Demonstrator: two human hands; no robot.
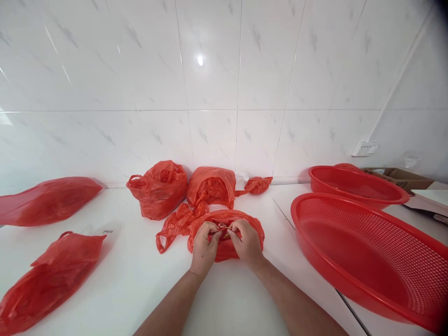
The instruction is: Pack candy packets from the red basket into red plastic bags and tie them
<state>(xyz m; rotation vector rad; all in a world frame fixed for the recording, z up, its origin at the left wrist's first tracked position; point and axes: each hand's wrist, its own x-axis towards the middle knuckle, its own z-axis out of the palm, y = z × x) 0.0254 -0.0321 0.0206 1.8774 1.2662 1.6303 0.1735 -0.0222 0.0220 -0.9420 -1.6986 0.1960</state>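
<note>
Directly in front of me a red plastic bag [257, 224] lies with its mouth spread wide. Over that opening, my left hand [206, 245] and my right hand [248, 241] face each other, fingertips pinched close together. Stretched between both pinches is a small thin orange-yellow strip [222, 227], too small to tell its kind. Beneath the fingers, inside the bag, small dark red pieces with pale and gold marks [221, 224] show in part; the hands hide the others. A crumpled red bag with a loop handle [178, 221] touches the open bag's left side.
Along the tiled wall stand a full red bag [163, 189], another red bag [213, 184] and a small knotted one [259, 185]. Two more red bags [52, 200] lie at left. Two red plastic baskets [353, 252] occupy the right, near a cardboard box [399, 177] and a wall socket [364, 149].
</note>
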